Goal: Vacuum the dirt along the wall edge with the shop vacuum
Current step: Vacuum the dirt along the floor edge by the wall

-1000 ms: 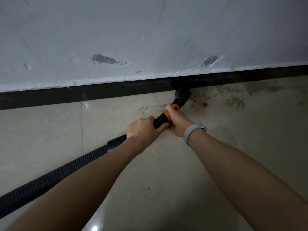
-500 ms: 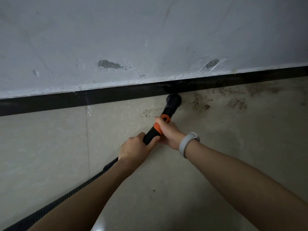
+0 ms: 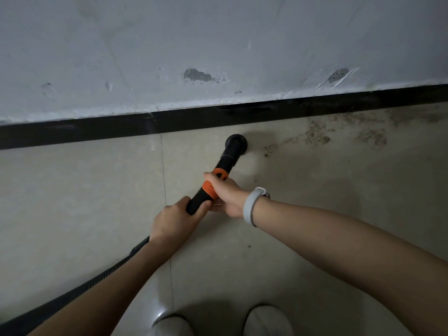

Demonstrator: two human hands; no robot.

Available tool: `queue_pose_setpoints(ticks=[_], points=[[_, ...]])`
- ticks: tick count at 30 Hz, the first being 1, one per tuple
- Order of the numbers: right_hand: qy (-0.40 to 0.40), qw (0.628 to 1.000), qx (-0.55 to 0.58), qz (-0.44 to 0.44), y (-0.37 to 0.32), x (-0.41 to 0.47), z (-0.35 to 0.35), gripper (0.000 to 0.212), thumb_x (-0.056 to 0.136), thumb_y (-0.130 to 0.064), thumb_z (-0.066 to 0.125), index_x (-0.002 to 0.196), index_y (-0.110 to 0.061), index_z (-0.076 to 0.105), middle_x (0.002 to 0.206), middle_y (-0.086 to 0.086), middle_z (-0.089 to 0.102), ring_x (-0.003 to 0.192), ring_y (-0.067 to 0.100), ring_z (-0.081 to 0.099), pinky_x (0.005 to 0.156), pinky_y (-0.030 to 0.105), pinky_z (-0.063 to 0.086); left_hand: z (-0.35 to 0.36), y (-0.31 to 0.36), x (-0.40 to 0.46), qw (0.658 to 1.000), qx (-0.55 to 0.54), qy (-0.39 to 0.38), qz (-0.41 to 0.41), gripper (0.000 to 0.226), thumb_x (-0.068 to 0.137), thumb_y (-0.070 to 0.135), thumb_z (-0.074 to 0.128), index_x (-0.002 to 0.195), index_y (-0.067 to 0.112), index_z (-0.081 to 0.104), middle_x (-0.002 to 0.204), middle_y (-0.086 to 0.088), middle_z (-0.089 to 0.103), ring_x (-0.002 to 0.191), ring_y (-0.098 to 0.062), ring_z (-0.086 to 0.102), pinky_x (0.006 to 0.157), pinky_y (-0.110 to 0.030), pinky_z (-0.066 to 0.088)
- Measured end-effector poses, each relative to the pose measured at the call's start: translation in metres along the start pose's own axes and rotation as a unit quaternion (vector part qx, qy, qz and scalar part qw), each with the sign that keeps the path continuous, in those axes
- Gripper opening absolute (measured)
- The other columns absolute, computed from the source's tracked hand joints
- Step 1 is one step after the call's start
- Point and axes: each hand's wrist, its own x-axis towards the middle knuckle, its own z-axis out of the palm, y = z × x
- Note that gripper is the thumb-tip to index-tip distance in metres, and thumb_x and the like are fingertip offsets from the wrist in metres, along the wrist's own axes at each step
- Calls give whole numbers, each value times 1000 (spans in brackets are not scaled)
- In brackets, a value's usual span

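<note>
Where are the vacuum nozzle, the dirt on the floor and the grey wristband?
vacuum nozzle (image 3: 236,143): head view, on its round black end near the baseboard.
dirt (image 3: 317,135): head view, on the brown patch right of the nozzle.
wristband (image 3: 251,204): head view, on the grey strap around the right wrist.

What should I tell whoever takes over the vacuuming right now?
Left hand grips the rear of the black wand; right hand grips it at the orange collar.
Nozzle sits on the floor just short of the black baseboard.
Floor left of the nozzle looks clean.
Left to do: brown dirt along the wall to the right.
Hose trails back left.
</note>
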Motion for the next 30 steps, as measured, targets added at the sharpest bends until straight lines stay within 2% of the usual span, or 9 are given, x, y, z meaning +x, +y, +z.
queue_pose_setpoints(ticks=[9,13,16,19,21,23,25,27,30], points=[[-45,996,18,74,53,-14,21,43,82,-40,62,112,-14,46,118,13,56,104,30,61,80,39,57,14,-37,-49,999,45,-1,-1,37,86,58,46,84,22,47,57,4,51,49,-12,50,46,-23,36],[-33,994,19,99,82,-22,15,31,86,-36,58,103,-14,46,107,12,57,96,27,62,82,39,57,25,-44,-72,998,55,-24,8,32,87,56,47,85,24,44,56,7,47,47,-6,46,45,-18,32],[-23,994,10,108,95,-28,11,23,88,-36,54,91,-15,46,104,11,58,97,25,63,81,36,57,30,-49,-84,997,68,-30,15,31,87,56,47,85,25,43,56,9,45,47,-3,43,45,-17,31],[-12,994,-22,110,97,-29,17,24,89,-38,52,85,-15,44,90,7,57,85,22,62,85,36,56,31,-53,-87,998,56,-33,4,32,87,56,48,84,24,44,56,8,47,48,-8,48,47,-20,35],[-15,996,-18,87,88,-24,25,24,89,-35,53,77,-17,43,78,5,51,69,19,56,75,36,57,27,-52,-82,999,43,-20,-10,34,86,55,50,82,21,45,58,2,51,57,-20,57,51,-28,39],[-37,997,-19,58,70,-18,32,26,90,-28,52,70,-19,39,69,3,44,59,17,48,61,32,53,21,-49,-70,999,29,6,-29,36,86,54,52,80,18,45,61,-2,51,63,-29,58,55,-31,38],[-67,997,-12,37,47,-16,34,25,91,-23,51,69,-18,39,68,3,43,62,17,48,59,30,51,14,-43,-54,998,23,31,-39,38,86,55,51,79,18,45,61,-1,50,62,-27,52,58,-30,36],[-79,997,-7,21,27,-17,31,19,91,-24,52,76,-16,43,74,4,49,69,19,55,61,31,53,7,-35,-41,998,14,44,-37,40,86,57,49,77,18,45,60,-1,50,61,-26,51,57,-30,35],[-45,998,-32,2,26,-13,27,21,89,-32,54,93,-13,47,91,8,55,88,25,62,73,36,57,1,-28,-35,999,7,27,-23,40,86,58,47,75,19,44,59,1,49,57,-21,51,52,-29,34]])
